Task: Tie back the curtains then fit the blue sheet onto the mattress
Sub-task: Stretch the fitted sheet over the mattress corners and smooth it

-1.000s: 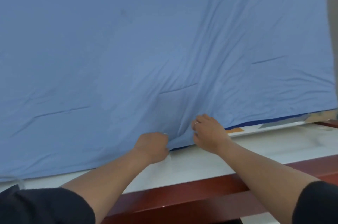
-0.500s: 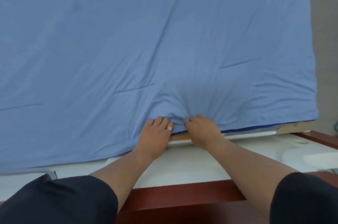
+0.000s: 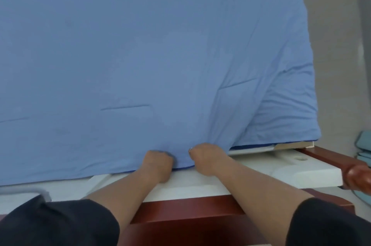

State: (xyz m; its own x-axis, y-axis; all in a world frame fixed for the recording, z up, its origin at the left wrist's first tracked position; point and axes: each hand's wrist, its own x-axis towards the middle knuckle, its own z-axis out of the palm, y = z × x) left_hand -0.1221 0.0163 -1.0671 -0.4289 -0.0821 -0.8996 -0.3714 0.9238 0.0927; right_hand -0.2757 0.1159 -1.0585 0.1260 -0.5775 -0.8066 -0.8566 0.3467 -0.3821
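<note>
Now you're fitting the wide blue fabric sheet (image 3: pixel 160 54): left hand (image 3: pixel 158 162) and right hand (image 3: pixel 207 158), grip closed on its bunched edge; next, pull down and tuck.

One blue sheet (image 3: pixel 160 54), two hands, left (image 3: pixel 158 162) and right (image 3: pixel 206 158), one wooden bed frame (image 3: pixel 188 209).

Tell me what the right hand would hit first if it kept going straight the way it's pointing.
The right hand points forward into the blue sheet, whose near edge it grips, so the sheet comes first; what lies behind the cloth is hidden.
</note>
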